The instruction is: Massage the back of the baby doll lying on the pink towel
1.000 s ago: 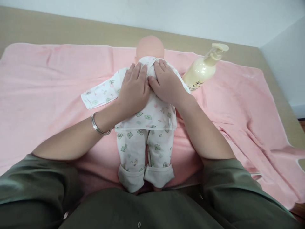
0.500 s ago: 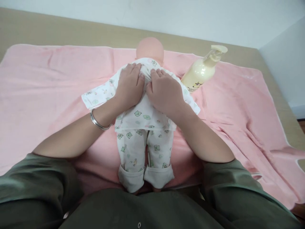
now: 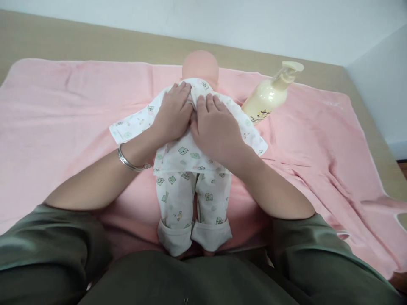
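Observation:
A baby doll (image 3: 201, 65) lies face down, the back of its bald head at the far end. It wears a white printed top (image 3: 190, 159) and matching trousers (image 3: 178, 199) with turned-up cuffs. Flat on the left side of its upper back rests my left hand (image 3: 174, 112), fingers stretched out toward the neck. My right hand (image 3: 218, 127) lies on the right side of the back, fingers extended, its thumb close beside the left one. The cloth is bunched between the two hands. Neither hand grips anything.
A cream pump bottle (image 3: 265, 97) leans to the right by the doll's right sleeve. Under everything spreads a pink blanket (image 3: 63, 110), creased at the right, on a wooden tabletop (image 3: 79, 38). A white wall (image 3: 206, 21) rises behind.
My right hand has shifted slightly left and its fingers have spread a little. The left hand has turned slightly, fingers closer to the neck. Doll and bottle stay in place.

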Tool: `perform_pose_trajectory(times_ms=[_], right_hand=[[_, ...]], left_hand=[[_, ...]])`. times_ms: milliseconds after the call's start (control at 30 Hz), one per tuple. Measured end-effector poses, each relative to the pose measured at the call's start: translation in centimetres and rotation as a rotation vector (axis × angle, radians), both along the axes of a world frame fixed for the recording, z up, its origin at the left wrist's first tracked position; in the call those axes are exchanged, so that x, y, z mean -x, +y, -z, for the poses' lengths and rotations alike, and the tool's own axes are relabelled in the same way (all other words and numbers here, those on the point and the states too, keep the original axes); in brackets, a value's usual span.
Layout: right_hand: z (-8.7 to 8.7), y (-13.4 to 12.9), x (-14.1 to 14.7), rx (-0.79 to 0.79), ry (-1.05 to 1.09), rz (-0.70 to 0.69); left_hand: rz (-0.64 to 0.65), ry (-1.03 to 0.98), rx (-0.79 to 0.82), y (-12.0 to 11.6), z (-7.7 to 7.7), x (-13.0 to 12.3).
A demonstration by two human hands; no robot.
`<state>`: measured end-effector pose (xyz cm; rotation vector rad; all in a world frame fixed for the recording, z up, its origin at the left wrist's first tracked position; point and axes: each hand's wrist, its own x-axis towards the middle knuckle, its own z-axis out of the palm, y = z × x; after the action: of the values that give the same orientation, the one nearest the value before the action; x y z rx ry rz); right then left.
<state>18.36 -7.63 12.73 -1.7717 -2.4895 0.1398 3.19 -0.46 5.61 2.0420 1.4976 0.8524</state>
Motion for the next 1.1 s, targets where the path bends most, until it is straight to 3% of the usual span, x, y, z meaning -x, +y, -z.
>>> perform_pose_trajectory(times_ms=[100, 300, 400, 567, 700, 833, 967, 1100], right_hand=[[0.1, 0.2, -0.1, -0.010, 0.045, -0.018], [1.4, 4.3, -1.8, 0.018, 0.121, 0.016], [2.0, 5.3, -2.3, 0.011, 0.140, 0.010], [1.8, 4.3, -2.0, -0.009, 0.143, 0.015], [1.2, 2.6, -1.1, 0.005, 0.133, 0.061], [0.7, 0.8, -0.1, 0.040, 0.106, 0.083], [0.1, 0.1, 0.2, 0.089, 0.089, 0.065], [0.1, 1.7, -0.5, 0.117, 0.133, 0.051]], left_hand=[[-0.069, 0.052, 0.044, 0.0, 0.0, -0.3], [-0.070, 0.154, 0.000, -4.8, -2.2, -2.1], [-0.017, 0.158, -0.055, -6.0, -2.3, -2.7], [-0.013, 0.008, -0.002, -4.4, -1.2, -1.9], [-0.080, 0.027, 0.075, -1.8, -0.5, -0.8], [-0.037, -0.031, 0.028, 0.3, 0.5, 0.4], [-0.048, -0.024, 0.019, 0.5, 1.0, 0.6], [-0.078, -0.042, -0.057, -0.1, 1.2, 0.4]])
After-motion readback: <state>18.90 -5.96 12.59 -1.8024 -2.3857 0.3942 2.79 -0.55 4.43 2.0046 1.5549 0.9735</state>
